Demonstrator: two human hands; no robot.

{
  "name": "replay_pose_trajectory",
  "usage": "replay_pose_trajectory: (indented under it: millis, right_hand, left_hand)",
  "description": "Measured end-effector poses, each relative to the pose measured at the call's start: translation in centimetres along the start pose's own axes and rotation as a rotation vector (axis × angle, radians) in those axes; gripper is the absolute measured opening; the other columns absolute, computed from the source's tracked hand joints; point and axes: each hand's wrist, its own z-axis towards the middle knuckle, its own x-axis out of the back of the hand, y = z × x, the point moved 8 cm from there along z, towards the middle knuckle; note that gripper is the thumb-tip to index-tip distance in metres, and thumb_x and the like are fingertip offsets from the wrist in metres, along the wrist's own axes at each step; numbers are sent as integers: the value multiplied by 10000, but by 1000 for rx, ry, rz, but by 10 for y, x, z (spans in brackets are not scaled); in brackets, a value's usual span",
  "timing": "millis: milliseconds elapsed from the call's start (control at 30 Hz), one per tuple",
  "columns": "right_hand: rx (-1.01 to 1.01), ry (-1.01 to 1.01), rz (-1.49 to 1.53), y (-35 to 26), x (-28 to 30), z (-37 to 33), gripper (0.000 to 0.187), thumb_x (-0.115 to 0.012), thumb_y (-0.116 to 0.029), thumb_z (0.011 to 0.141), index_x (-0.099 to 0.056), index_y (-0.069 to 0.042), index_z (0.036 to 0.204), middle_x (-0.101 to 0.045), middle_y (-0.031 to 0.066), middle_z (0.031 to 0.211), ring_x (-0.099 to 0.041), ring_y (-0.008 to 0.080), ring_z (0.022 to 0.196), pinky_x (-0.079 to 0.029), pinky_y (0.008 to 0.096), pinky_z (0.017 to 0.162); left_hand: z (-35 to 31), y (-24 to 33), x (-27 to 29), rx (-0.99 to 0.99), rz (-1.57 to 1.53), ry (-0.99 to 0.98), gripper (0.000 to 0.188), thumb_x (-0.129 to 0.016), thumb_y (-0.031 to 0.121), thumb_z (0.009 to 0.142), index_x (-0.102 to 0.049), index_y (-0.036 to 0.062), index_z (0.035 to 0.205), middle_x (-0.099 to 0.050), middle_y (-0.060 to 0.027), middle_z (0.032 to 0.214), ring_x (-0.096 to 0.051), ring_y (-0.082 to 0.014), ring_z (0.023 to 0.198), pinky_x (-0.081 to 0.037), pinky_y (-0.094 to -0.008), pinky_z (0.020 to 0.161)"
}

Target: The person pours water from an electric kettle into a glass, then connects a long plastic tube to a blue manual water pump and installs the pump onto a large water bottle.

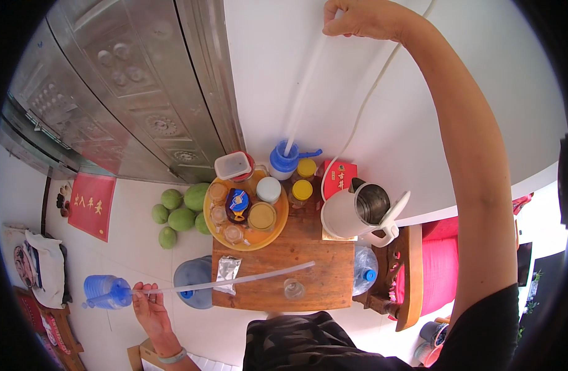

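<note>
In my view, the fingers of the left hand, at the lower left of the frame, are bent and nearly closed; they pinch a long clear tube just beside the mouth of a blue pump. The fingers of the right hand, at the top of the frame, are curled together. A second tube goes up toward them from another blue pump, at upper centre, but it is pale against the wall, so I cannot tell if they have hold of its end.

The left hand is outside the left edge of the wooden table, with pale floor around it. The first tube crosses that edge in my picture, and its end is above and left of the kettle's base line, over the tabletop near a small glass. Around the second pump I see a yellow tray, two yellow-lidded jars and a white kettle.

The left forearm comes short from the lower edge; the right arm reaches long up the right side, wrist bent leftward.
</note>
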Motion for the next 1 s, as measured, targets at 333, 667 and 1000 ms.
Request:
replay_pose_trajectory:
  millis: [333,667,1000]
  right_hand:
    - [-153,-14,-43,2,-4,-1,357,-581,-291,735,-615,52,645,-608,142,611,-572,209,530,-476,308,552]
    - [-202,251,438,14,-12,-22,300,-659,-276,750,-569,9,778,-558,66,660,-569,121,576,-421,224,515]
    - [-327,338,827,33,-67,-45,285,-616,-222,787,-560,37,892,-589,84,730,-594,137,655,-445,238,569]
  left_hand:
    - [-2,0,-3,-4,7,9,257,-557,211,890,-514,57,1091,-632,-72,932,-621,-177,864,-531,-264,723]
    - [-3,3,-12,18,-15,0,264,-565,223,886,-512,59,1085,-622,-61,921,-612,-179,856,-512,-265,735]
    - [-5,3,-25,19,-27,-94,247,-561,217,888,-518,58,1072,-619,-63,927,-605,-186,871,-514,-275,730]
